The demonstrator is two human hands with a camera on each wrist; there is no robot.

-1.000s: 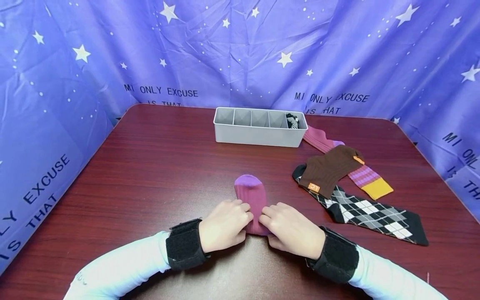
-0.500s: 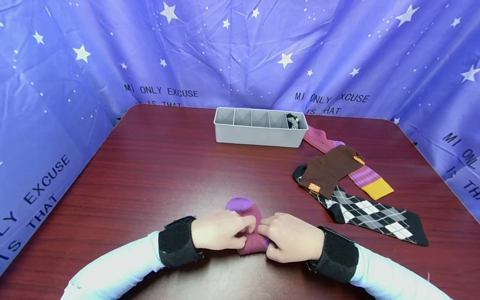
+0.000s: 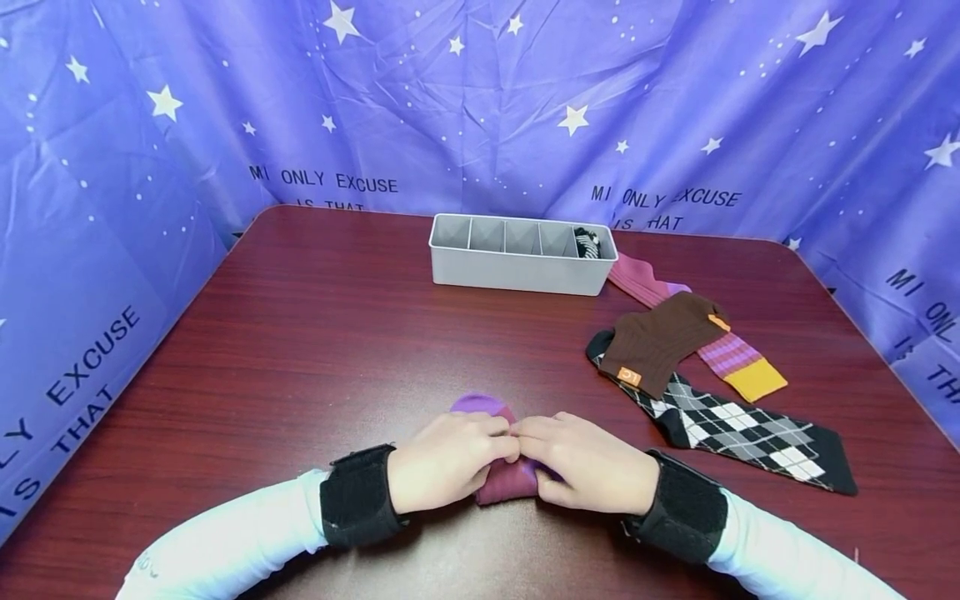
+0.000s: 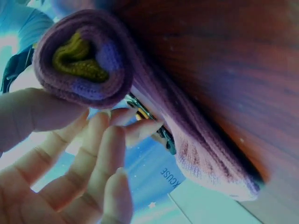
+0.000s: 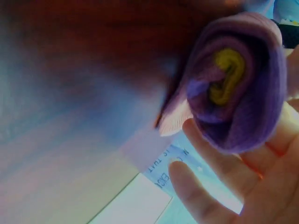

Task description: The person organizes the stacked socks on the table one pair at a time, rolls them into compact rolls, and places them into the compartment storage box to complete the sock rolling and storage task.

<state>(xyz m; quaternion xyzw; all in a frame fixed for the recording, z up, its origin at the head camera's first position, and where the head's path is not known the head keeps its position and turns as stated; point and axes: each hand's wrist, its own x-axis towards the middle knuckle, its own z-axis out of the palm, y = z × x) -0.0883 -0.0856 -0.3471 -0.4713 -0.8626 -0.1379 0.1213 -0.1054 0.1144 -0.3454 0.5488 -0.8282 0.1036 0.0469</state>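
Note:
A mauve sock (image 3: 507, 485) with a purple toe lies on the table between both hands, its near part rolled up. The roll (image 4: 84, 58) shows end-on in the left wrist view, with a yellow cuff coiled at its centre and a flat length trailing off to the toe. My left hand (image 3: 452, 460) grips one end of it, thumb on one side and fingers on the other. At the other end, my right hand (image 3: 592, 463) holds the roll, whose purple outer layer (image 5: 266, 107) hangs looser in the right wrist view. The fingertips of the two hands meet over the sock.
A grey divided box (image 3: 517, 273) stands at the back, a black-and-white bundle (image 3: 588, 243) in its rightmost compartment. To the right lie a brown sock (image 3: 660, 337), a black, white and grey argyle sock (image 3: 750, 429) and a mauve sock with a yellow cuff (image 3: 756, 379), overlapping.
The sock has been rolled further from its near end and drawn toward the person, so less flat length shows. Both hands shifted nearer, and their fingertips have come together over the roll.

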